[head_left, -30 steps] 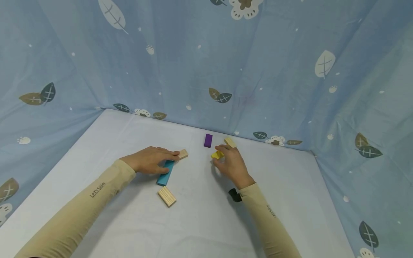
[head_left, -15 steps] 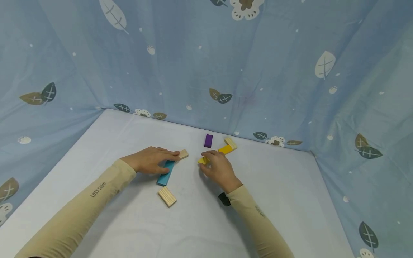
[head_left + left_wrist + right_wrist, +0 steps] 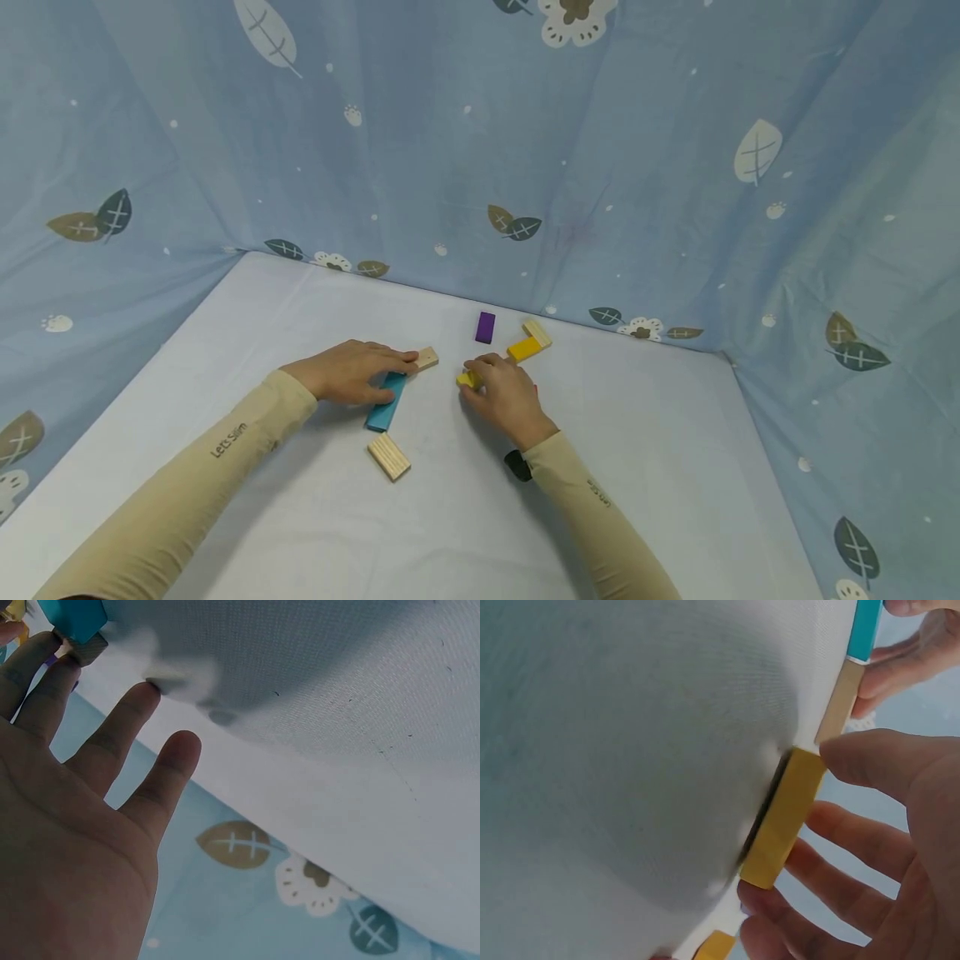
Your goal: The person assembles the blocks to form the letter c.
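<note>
My left hand [image 3: 352, 372] rests on a plain wooden block [image 3: 427, 359] and a teal block [image 3: 386, 402], which meet end to corner. Its fingers lie fairly straight on the wooden one; the thumb touches the teal one. In the left wrist view the ring and little fingers stretch out free. My right hand [image 3: 506, 398] pinches a yellow block [image 3: 784, 821] between thumb and fingertips, just right of the wooden block. The right wrist view shows a small gap between the yellow block and the wooden block's end [image 3: 841, 701].
A purple block [image 3: 485, 327] stands at the back. Near it a deeper yellow block [image 3: 523, 348] touches a pale wooden block [image 3: 537, 332]. A ribbed wooden block [image 3: 388, 457] lies in front of the teal one. A black object [image 3: 517, 467] sits by my right wrist, partly hidden.
My right hand has carried the yellow block leftward, away from the back blocks, toward the left hand's blocks, slowing in the last half second. The left hand has stayed in place.
</note>
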`<state>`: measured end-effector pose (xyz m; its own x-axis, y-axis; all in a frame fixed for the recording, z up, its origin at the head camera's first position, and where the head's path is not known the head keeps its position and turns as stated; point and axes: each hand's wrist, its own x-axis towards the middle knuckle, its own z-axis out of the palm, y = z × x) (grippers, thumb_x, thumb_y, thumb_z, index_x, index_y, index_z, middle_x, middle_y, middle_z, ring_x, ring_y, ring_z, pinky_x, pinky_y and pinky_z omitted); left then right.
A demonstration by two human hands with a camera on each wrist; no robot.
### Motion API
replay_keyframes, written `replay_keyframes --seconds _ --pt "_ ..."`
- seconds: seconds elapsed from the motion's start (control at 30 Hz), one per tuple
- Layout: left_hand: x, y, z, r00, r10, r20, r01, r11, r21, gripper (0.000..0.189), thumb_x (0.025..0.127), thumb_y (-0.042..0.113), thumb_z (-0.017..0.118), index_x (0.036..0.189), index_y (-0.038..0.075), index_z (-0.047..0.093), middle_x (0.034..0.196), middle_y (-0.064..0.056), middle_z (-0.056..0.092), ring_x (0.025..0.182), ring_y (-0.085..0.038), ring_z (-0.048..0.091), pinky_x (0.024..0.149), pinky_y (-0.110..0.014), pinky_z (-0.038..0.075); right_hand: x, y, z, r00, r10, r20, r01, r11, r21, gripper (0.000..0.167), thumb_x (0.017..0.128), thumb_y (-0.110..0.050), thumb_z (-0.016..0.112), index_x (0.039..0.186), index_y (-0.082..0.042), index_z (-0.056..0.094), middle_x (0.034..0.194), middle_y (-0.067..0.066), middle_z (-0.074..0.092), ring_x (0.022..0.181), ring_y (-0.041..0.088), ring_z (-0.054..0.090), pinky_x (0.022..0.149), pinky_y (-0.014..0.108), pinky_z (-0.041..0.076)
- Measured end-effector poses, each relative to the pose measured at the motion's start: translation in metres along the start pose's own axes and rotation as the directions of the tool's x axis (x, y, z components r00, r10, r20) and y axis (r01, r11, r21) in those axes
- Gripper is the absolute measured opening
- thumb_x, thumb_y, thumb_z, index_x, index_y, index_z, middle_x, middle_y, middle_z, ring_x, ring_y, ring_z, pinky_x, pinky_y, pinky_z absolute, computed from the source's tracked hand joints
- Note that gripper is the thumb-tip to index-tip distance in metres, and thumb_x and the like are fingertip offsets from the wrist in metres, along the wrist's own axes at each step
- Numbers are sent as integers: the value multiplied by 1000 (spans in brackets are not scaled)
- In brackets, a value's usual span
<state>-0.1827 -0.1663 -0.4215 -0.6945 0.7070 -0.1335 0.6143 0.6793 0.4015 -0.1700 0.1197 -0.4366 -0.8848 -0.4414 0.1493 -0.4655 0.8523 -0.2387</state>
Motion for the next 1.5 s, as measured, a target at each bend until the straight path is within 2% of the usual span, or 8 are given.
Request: replay_keyframes --seconds 0.1,0.3,0.53,0.77,0.97,1.13,1.5 --pt "0 1 -1 1000 -5 2 5 1000 1 54 98 28 67 148 14 55 160 -1 40 142 -32 42 114 -58 35 -1 0 -1 999 23 26 -23 1000 -12 35 91 -29 77 122 -13 74 121 7 68 99 24 67 88 40 57" --pt "0 1 -2 1000 -7 4 7 1000 4 54 98 28 67 148 14 55 160 -1 40 142 -33 42 113 -60 35 -1 1 -8 991 47 126 -47 999 0 43 91 -33 77 129 -15 70 128 7 64 108 24 64 98 44 53" --pt "0 1 -2 1000 -10 2 10 1000 10 54 98 27 67 148 14 55 160 -1 40 142 -33 42 113 -60 35 2 11 -15 983 -39 178 34 999 32 50 89 -24 79 136 -16 65 138 6 60 124 23 57 108 42 46" --pt "0 0 -2 1000 -11 6 11 1000 20 54 97 28 67 148 14 55 160 -1 40 142 -35 42 113 -59 35 7 18 -17 961 -108 256 97 994 55 49 91 -20 77 138 -21 64 141 3 57 126 20 54 107 35 47" --pt "-1 1 -4 999 -24 21 24 1000 19 54 97 28 67 148 13 55 160 -2 39 143 -41 39 114 -61 33 12 19 -13 952 -168 256 166 986 30 44 93 -14 74 136 -19 65 139 3 58 128 19 54 108 32 47" --pt "0 1 -3 1000 -23 21 22 999 27 54 98 29 67 148 15 55 161 -1 39 143 -41 39 114 -61 33 13 18 -10 945 -205 256 199 979 51 39 94 -10 73 132 -17 68 136 3 60 127 18 55 107 30 47" --pt "1 1 -1 1000 -17 14 16 1000 27 54 97 29 67 148 15 55 161 -1 39 143 -41 39 114 -61 33 12 18 -8 947 -166 276 154 986 65 37 94 -10 72 130 -17 69 131 2 63 120 15 58 104 27 49"
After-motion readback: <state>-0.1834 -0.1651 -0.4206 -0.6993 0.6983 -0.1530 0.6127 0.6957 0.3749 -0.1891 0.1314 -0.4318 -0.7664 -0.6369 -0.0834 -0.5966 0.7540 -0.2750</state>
